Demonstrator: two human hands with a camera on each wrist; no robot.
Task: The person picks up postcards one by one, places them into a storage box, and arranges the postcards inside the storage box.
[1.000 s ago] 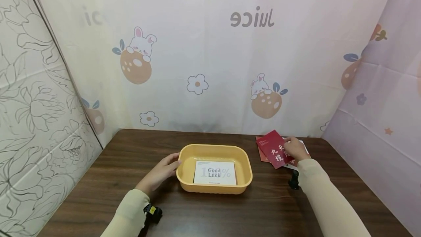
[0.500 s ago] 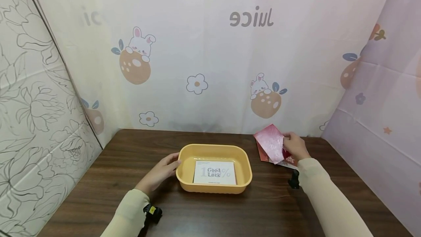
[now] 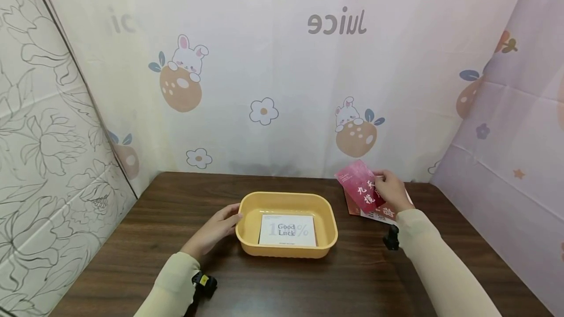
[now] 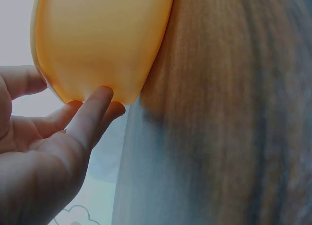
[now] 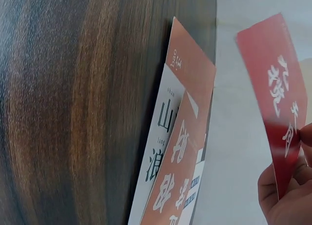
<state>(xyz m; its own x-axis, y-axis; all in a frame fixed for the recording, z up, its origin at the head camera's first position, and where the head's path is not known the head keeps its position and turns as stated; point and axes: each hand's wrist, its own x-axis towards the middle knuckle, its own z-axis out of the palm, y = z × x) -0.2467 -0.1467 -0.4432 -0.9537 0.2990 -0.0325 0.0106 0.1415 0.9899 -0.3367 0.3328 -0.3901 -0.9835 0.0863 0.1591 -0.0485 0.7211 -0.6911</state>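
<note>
My left hand (image 3: 217, 229) holds the left end of a yellow plastic basin (image 3: 288, 252). Seen from the left wrist, one digit reaches to the basin's rim while other fingertips (image 4: 103, 92) press its outer wall. A white card (image 3: 288, 231) printed "Good Luck" lies flat inside. Over at the right, my right hand (image 3: 392, 189) pinches a red card (image 3: 359, 185) with white characters by its edge. That card is raised and tilted above a small pile, which shows an orange-red card (image 5: 178, 161) and a white card (image 5: 161, 117) in the right wrist view.
Everything stands on a dark wood-grain table (image 3: 286, 287). A patterned curtain (image 3: 264, 62) hangs along its back edge, with more curtain at both sides. Black wrist cameras, such as the left one (image 3: 204, 284), are strapped to both sleeves.
My right hand has lifted the red card up and slightly left, away from the pile, uncovering more of the cards beneath. The left hand and basin have stayed put.
</note>
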